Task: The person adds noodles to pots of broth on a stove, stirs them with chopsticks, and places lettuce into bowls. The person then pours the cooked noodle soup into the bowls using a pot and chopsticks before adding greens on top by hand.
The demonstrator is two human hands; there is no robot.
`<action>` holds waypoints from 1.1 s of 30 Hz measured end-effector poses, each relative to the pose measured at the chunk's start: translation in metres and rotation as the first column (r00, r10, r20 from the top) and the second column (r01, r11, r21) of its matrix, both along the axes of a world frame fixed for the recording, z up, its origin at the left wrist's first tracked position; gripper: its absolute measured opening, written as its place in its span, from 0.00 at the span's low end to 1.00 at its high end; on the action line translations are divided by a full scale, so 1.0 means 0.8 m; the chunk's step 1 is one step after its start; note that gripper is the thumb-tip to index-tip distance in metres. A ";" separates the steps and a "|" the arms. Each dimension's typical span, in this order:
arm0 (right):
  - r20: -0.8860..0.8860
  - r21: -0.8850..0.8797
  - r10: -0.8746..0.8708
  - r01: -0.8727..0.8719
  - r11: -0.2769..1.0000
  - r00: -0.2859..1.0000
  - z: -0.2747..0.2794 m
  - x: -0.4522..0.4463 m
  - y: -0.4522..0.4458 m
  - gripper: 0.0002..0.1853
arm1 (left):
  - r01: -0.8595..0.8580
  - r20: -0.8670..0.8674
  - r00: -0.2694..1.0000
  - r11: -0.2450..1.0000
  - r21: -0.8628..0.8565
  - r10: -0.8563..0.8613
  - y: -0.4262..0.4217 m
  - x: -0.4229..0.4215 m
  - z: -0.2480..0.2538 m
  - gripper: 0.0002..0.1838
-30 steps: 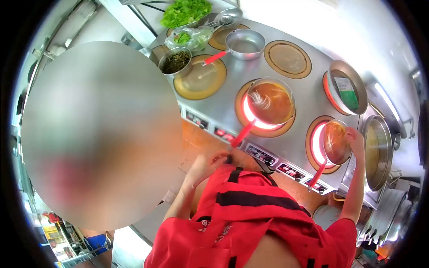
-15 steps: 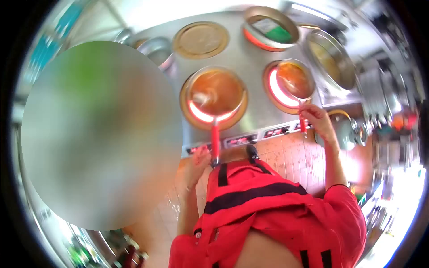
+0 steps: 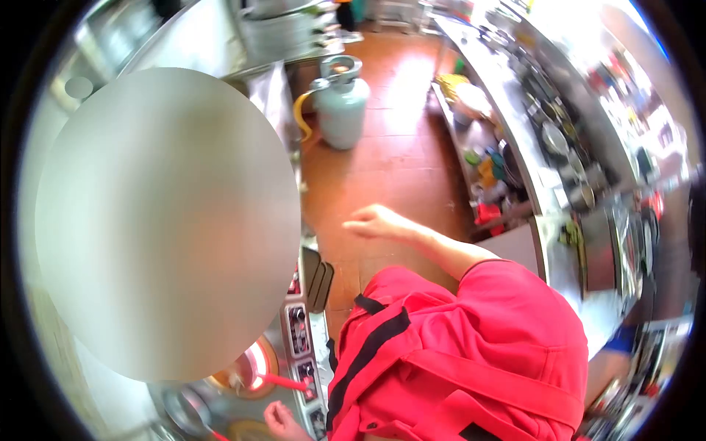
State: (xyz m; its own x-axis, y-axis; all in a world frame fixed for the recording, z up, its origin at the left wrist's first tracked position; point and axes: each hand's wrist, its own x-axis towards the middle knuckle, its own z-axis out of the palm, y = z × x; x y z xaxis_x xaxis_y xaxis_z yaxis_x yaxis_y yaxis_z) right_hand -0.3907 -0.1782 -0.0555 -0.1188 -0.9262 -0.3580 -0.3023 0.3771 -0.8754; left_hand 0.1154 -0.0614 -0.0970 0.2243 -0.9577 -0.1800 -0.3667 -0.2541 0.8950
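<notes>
My right hand (image 3: 375,222) is held out above the tiled floor, fingers loosely apart, with nothing in it. Low in the view, my left hand (image 3: 283,420) is beside the stove front, fingers slightly bent and apart, with nothing visible in it. Just above it, without contact, a red pan handle (image 3: 285,381) sticks out over the control panel (image 3: 298,331). That pan is on a glowing burner (image 3: 259,364), mostly hidden by a blurred oval. Another pan (image 3: 185,411) stands at the lower left, its contents unclear.
A pale green gas cylinder (image 3: 342,110) stands on the floor (image 3: 390,158) ahead, near a yellow hose (image 3: 301,116). Along the right runs a steel counter (image 3: 526,140) with pots and utensils, and a lower shelf (image 3: 460,140) of goods. Large pots (image 3: 276,37) stand at the back.
My view has swung right, from the stove towards the aisle. My right hand has left the small saucepan's red handle and is now in the air. My left hand stays near the stove.
</notes>
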 end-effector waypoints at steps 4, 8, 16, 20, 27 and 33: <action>0.017 0.103 -0.182 0.179 0.978 0.983 -0.011 -0.090 0.055 0.27 | 0.458 0.302 0.873 0.856 -0.239 -0.382 -0.115 -0.149 0.089 0.08; 0.320 0.023 -0.562 0.586 0.810 0.763 -0.026 -0.194 0.147 0.25 | 0.659 0.018 0.750 0.746 -0.099 -0.661 -0.167 -0.307 0.081 0.03; 0.594 0.210 -0.801 0.947 0.244 0.074 -0.129 -0.303 0.310 0.07 | 0.863 -0.199 0.497 0.505 0.011 -0.845 -0.170 -0.478 0.073 0.04; 0.076 0.094 -0.924 0.920 0.381 0.375 -0.105 -0.285 0.345 0.16 | 0.940 -0.104 0.338 0.330 0.087 -0.935 -0.182 -0.502 0.034 0.05; -0.611 -0.386 -0.753 0.739 0.552 0.244 -0.135 -0.514 0.417 0.14 | 0.926 -0.087 0.373 0.364 0.102 -0.924 -0.182 -0.610 0.029 0.05; -0.875 -0.360 -0.475 0.780 0.513 -0.091 -0.174 -0.812 0.451 0.24 | 0.882 -0.130 0.422 0.374 0.287 -0.897 -0.135 -0.796 0.010 0.05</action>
State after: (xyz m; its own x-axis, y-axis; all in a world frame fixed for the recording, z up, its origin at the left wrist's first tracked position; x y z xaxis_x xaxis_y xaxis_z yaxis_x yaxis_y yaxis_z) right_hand -1.0400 0.1828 -0.1945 -0.9329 -0.1626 0.3213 -0.2209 0.9631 -0.1540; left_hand -0.5216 -0.1696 -0.0889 -0.7125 -0.5168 -0.4747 -0.5657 0.0228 0.8243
